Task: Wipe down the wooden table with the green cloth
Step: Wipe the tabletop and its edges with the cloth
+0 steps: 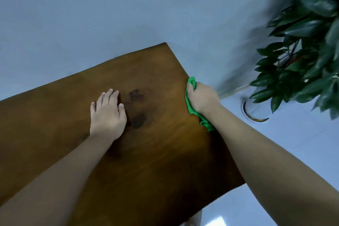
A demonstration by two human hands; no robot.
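Note:
The brown wooden table [146, 152] fills the lower left and middle of the head view, with darker blotches near its middle. My right hand [202, 98] is closed around the bunched green cloth [190, 97] and presses it on the table's right edge. Part of the cloth trails out below my wrist. My left hand [108, 113] lies flat on the tabletop, palm down, fingers close together, holding nothing.
A leafy green plant [308, 57] stands at the right, close beyond the table's right edge, with the rim of its pot [254, 115] on the pale floor. A pale blue-grey wall [91, 14] runs behind the table's far edge.

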